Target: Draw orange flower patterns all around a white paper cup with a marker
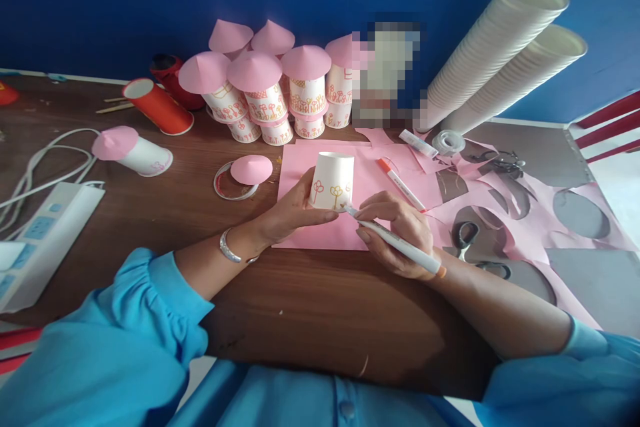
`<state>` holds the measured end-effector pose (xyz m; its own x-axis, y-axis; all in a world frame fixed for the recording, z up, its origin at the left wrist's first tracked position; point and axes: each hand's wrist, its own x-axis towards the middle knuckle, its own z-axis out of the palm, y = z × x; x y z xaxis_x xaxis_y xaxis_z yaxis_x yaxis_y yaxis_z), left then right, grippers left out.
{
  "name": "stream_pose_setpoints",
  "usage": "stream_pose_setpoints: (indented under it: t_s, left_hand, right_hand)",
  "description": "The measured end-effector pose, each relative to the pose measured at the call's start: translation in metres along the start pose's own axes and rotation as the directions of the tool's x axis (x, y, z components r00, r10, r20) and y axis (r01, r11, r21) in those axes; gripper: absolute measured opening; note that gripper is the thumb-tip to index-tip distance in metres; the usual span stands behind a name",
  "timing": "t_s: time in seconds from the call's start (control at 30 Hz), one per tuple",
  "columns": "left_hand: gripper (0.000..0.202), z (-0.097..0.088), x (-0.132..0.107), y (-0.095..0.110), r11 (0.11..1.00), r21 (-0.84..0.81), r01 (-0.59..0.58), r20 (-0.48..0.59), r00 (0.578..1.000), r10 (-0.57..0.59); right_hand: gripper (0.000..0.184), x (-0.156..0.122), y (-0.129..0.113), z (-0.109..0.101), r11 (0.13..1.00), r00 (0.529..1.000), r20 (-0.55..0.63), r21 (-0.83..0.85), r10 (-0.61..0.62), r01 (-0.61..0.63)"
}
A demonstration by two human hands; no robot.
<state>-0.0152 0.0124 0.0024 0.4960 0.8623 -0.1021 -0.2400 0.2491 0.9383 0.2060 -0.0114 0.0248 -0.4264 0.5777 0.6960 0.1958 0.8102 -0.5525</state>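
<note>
Near edge: bordering the blue garment (280, 397); parted from the pink sheets (320, 237) by a broad strip of brown table (300, 300)
Far edge: running along the blue wall (125, 7); lined left of centre with cone-topped cup towers (260, 103), packed close together
Right side: crowded with pink offcuts (533, 235) and dark-handled scissors (464, 235), near the right forearm; tight for sideways moves
Left side: taken up at the border by a white power strip (50, 243); showing brown wood from there to the left forearm
White cup: held upside down (332, 170) above the pink sheets, near the middle; drawn with red and yellow flowers
Left hand (293, 207): narrowed around the cup's left side, with thumb along the lower rim
Right hand (403, 230): pinched around a white marker (407, 250), tip at the cup's lower right edge
Cup stacks (500, 47): nested in two long leaning columns at far right, mouths up
Red cylinder (163, 107): tilted at far left, open end facing left; contents impossible to tell
Lying cup (145, 155): tipped over on the left, capped with a pink cone (116, 142)
Tape ring (216, 183): flat on the wood left of the sheets, partly covered by another pink cone (251, 169)
Second marker (403, 185): resting on the sheets, right of the cup
</note>
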Motion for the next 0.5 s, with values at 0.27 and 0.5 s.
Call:
stream_pose_setpoints:
  t_s: [0.27, 0.5]
  left_hand:
    - [0.074, 0.0007, -0.0013, 0.0011, 1.0, 0.005, 0.017, -0.006, 1.0, -0.017]
    - [0.076, 0.0003, -0.0005, 0.0009, 1.0, 0.011, 0.023, -0.006, 1.0, -0.023]
  right_hand:
    - [0.019, -0.0009, 0.0007, 0.0022, 1.0, 1.0, -0.018, 0.009, -0.002, 0.002]
    - [0.02, -0.0008, 0.0008, 0.002, 1.0, 1.0, -0.017, -0.001, -0.004, 0.004]
